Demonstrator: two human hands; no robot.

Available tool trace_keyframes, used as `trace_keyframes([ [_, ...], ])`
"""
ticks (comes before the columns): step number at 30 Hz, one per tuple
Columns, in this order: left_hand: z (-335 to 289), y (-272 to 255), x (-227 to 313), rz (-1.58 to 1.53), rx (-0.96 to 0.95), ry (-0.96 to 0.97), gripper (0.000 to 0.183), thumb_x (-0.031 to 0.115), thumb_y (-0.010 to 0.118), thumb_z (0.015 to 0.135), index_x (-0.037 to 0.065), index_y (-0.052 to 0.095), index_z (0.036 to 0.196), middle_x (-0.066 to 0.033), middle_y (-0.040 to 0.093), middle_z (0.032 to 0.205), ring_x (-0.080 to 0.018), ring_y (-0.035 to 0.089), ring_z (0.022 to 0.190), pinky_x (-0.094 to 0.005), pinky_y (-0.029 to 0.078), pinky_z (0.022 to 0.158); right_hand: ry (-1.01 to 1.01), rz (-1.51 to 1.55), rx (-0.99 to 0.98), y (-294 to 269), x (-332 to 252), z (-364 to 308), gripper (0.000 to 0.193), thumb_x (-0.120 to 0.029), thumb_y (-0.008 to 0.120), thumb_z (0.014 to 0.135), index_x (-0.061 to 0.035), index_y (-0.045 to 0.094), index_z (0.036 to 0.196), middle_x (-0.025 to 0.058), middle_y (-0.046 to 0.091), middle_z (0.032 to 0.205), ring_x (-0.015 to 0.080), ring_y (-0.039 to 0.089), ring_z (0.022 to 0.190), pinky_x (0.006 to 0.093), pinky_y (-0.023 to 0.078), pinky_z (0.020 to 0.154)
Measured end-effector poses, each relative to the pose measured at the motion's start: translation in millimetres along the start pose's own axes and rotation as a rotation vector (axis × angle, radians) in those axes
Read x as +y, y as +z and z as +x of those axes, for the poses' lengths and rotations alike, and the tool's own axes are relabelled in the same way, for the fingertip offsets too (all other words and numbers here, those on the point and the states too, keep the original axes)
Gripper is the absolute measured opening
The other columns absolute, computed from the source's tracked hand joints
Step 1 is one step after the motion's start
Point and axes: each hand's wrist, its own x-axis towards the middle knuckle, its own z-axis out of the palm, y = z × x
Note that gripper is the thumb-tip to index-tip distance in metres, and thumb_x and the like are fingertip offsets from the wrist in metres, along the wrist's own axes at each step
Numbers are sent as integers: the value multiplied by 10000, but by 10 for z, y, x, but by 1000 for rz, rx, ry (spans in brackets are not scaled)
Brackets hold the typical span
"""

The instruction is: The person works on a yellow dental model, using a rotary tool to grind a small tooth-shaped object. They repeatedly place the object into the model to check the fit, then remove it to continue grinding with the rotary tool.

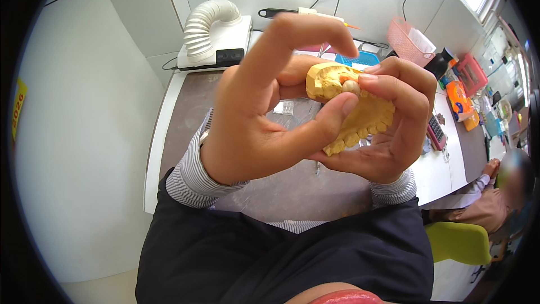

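Note:
Both hands are raised above the desk, close together in front of me. My left hand (253, 112) pinches a small yellow plaster dental model section (322, 81) between its thumb and the fingers behind; its index finger is lifted and bent over the top. A pale, tooth-coloured crown (351, 86) sits by that section, next to the left thumb tip. My right hand (410, 112) is wrapped round a larger yellow plaster dental cast (365, 117), its row of teeth facing down and left. The right index fingertip touches the upper piece near the crown. Fingers hide parts of both pieces.
At the desk's (191, 98) back left stands a white box with a ribbed hose (211, 28). A blue tray (364, 59), pink basket (409, 42) and dark bottle (439, 63) are behind my right hand. Farther right are a calculator (436, 132), an orange packet (460, 100) and a seated person (484, 202).

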Motion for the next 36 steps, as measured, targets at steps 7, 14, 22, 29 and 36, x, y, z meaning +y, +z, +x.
trace_keyframes([
  [7,7,-91,-17,290,-163,118,286,-38,555,813,-29,437,1073,-136,562,998,-189,578,952,-289,471,828,43,-28,-8,-49,-45,2,826,-329,887,441,8,486,1079,109,454,982,166,482,860,246,427,712],
  [14,-16,-90,-5,376,-193,163,247,-32,592,805,-37,483,1026,-147,582,999,-186,585,952,-280,488,805,88,305,100,11,-33,-84,954,-295,897,441,23,375,1173,137,457,1054,214,540,944,282,469,800],
  [22,11,-79,13,442,-157,184,244,9,638,778,-11,522,992,-111,609,929,-174,614,866,-262,505,743,123,201,68,-53,-90,-82,952,-294,900,432,34,374,1155,144,450,1057,216,544,943,293,475,804],
  [29,-2,-59,-48,428,-76,209,240,64,675,751,41,574,967,-60,643,886,-161,651,762,-245,519,672,121,183,19,-88,-86,-93,941,-297,903,424,29,391,1143,154,445,1042,190,515,927,273,457,793],
  [36,84,-100,-4,492,-159,172,223,-37,595,778,-12,525,988,-159,597,996,-216,600,930,-301,490,796,155,259,4,-51,-46,-107,900,-249,897,458,10,387,1153,139,420,1069,184,501,950,276,449,809],
])
